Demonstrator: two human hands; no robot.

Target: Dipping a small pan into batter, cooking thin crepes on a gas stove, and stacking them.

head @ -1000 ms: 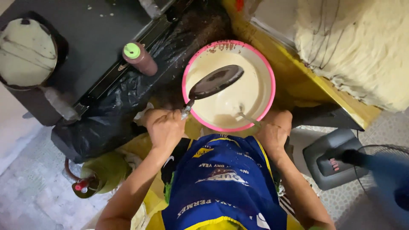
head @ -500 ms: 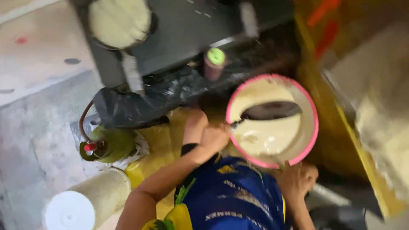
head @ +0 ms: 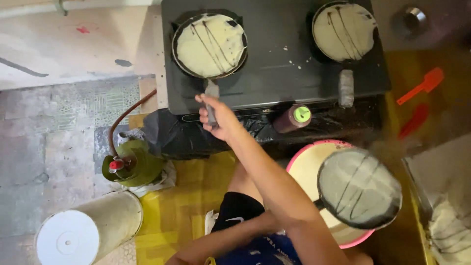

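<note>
1. Right hand (head: 216, 115): closed in a full fist round the grey metal handle of item 2. The forearm runs down to 5 o'clock from the fist.
2. Black round frying pan (head: 210, 44): sits at the 11 o'clock corner of the black flat stove top (head: 274, 73). It holds a pale crepe streaked with dark sauce. Its handle points to 6 o'clock, into the fist.
3. Second black round pan (head: 344, 32): at 1 o'clock on the same stove, well apart from item 2. It holds a like crepe, and nothing holds its handle.
4. Left hand: hidden behind the right forearm, so its grip cannot be told. Its forearm lies across the lap and points to 3 o'clock.
5. Dark round pan coated with pale, streaked batter (head: 359, 189): held above the stove's level at 4 o'clock of the fist. It overlaps the pink-rimmed round bowl of pale batter (head: 306, 167).
6. Brown squeeze bottle with a green cap (head: 293, 118): lies on the black plastic sheet (head: 181, 135), just at the stove's 6 o'clock edge.
7. Green gas cylinder with a red valve (head: 130, 164): at 8 o'clock of the fist.
8. White-lidded cylindrical bucket (head: 88, 230): at 7 o'clock of the cylinder, lying on its side.
9. Orange plastic spatula (head: 422, 86): at 3 o'clock of the stove.
</note>
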